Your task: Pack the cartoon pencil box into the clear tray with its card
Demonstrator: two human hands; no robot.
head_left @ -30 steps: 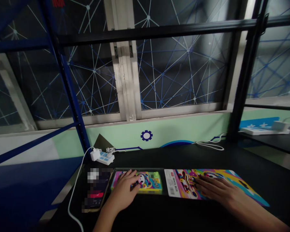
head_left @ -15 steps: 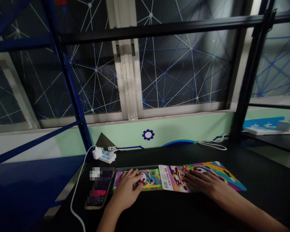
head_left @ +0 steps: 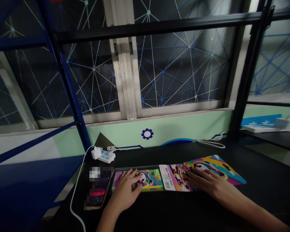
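Printed card (head_left: 180,178) has slid toward the box (head_left: 148,180), outer end swung back; right grip (head_left: 211,183) lies flat on it, left grip (head_left: 127,190) spreads unclenched over the box on the counter (head_left: 157,156); a phone (head_left: 101,184) lies just left of it

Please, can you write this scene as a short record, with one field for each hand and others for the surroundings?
left hand: spread over the colourful case
right hand: flat over the card marked PENCIL BOX
phone: on the black table, left of the case
power strip: white, near the green wall, plugs in it
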